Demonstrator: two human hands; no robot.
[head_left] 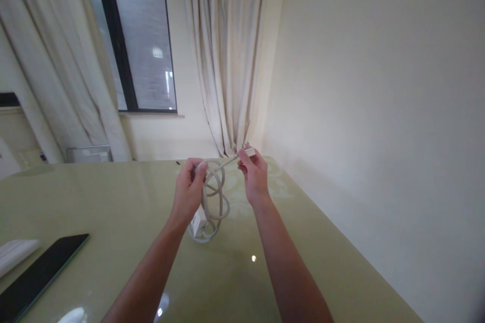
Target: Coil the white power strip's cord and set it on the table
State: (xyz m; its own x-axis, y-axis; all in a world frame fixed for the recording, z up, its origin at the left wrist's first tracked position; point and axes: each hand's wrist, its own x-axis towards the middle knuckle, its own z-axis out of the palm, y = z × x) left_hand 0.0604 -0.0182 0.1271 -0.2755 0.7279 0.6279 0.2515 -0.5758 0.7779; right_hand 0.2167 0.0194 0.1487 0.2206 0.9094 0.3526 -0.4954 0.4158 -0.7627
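Note:
My left hand (191, 181) is closed around the upper loops of a pale grey power cord (221, 197). The coiled loops hang below and to the right of it, over the table. A white block (199, 222) hangs among the lower loops, partly covered by my left hand's wrist; its exact kind is unclear. In my right hand (253, 171) is the white plug (249, 152) at the cord's end, pinched between thumb and fingers. A short length of cord runs between both hands. Whether the lowest loop touches the table, I cannot tell.
The glossy green tabletop (125, 202) reflects light spots. At its left lie a flat black panel (41, 272) and a white object (17, 252). A wall (371, 111) borders the right edge; a curtain (231, 50) and window (146, 35) stand behind.

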